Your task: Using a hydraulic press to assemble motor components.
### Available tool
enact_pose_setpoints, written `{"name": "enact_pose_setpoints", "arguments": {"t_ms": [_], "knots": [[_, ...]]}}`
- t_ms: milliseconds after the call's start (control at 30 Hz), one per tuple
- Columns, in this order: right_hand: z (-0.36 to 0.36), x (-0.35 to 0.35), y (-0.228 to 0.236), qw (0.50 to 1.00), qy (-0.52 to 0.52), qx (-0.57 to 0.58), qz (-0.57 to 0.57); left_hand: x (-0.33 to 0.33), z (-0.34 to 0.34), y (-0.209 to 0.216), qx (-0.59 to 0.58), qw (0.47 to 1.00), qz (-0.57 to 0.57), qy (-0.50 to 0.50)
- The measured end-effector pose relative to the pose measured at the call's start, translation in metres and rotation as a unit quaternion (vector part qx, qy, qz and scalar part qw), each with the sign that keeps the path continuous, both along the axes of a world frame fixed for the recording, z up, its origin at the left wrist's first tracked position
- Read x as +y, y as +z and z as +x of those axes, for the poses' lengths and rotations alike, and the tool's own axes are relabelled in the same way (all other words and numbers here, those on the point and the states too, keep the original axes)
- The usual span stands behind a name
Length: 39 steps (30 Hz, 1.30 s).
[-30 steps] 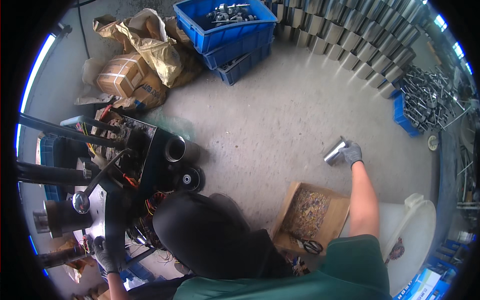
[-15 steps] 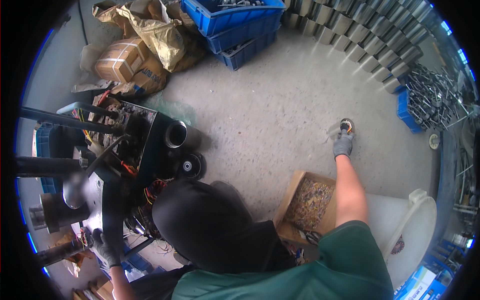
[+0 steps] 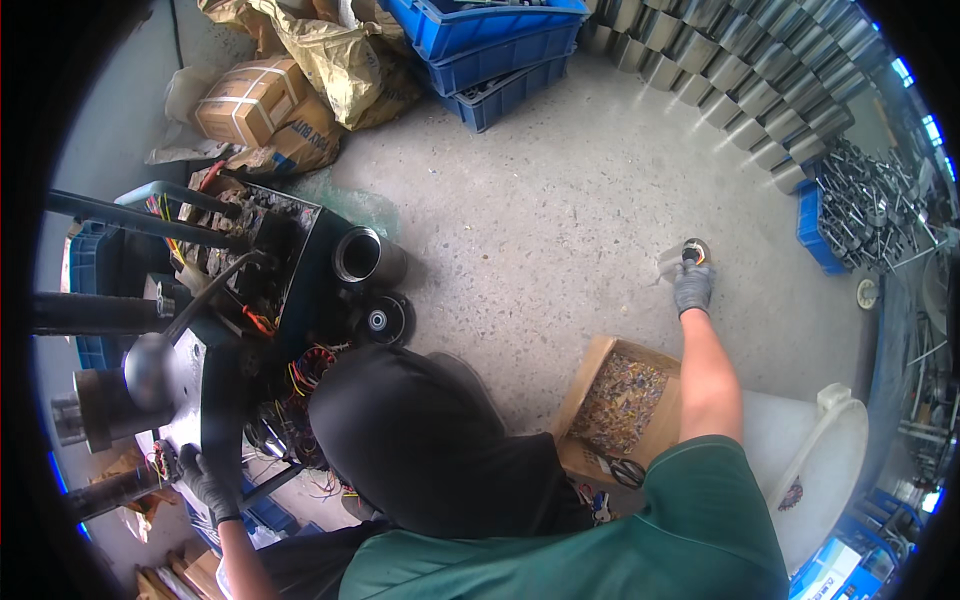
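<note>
A short silvery metal cylinder (image 3: 671,262) stands or lies on the grey floor at the right; which of the two I cannot tell. My right hand (image 3: 692,287), in a grey glove with the arm stretched out, grips its rim. Something orange shows inside its round mouth, partly behind the fingers. At the left, my gloved left hand (image 3: 208,485) rests at the lower edge of a machine's pale metal plate (image 3: 188,400), fingers extended. Beside its fingertips is a small part with coloured wires (image 3: 160,460) at the end of a dark bar.
A cardboard box of small coloured bits (image 3: 620,405), with scissors (image 3: 627,471), stands below my right arm. A white tub (image 3: 850,470) is beside it. Stacked metal cylinders (image 3: 740,80), blue crates (image 3: 500,75) and a crate of metal shafts (image 3: 822,235) line the far side.
The view has shifted slightly. My right hand stays at the cylinder, its fingers a little more over the rim. My left hand remains by the machine plate.
</note>
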State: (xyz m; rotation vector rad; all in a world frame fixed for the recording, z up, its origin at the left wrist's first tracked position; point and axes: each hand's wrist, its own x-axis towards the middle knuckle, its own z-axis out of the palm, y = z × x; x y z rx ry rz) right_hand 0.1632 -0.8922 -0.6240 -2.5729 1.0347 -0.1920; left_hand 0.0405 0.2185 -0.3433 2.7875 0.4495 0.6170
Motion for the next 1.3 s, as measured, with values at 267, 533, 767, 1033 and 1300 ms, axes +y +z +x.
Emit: {"name": "enact_pose_setpoints", "arguments": {"t_ms": [267,533,767,1033,1300], "knots": [[0.018,0.084,-0.002,0.982,0.187,0.013,-0.039,-0.011,0.003,-0.004,-0.042,0.999,0.005,0.027],[0.023,0.2,0.015,0.905,0.417,0.079,-0.014,-0.001,0.001,-0.001,0.002,1.0,0.001,0.003],[-0.003,0.112,-0.001,0.933,0.336,0.061,-0.115,0.004,-0.001,0.001,0.003,0.999,-0.013,0.029],[-0.1,-0.114,-0.034,0.985,-0.168,0.042,0.015,0.004,0.001,-0.008,-0.02,0.998,-0.056,0.021],[-0.101,-0.127,-0.052,0.939,-0.291,-0.115,0.145,0.01,0.004,-0.007,-0.028,0.998,-0.053,0.017]]}}
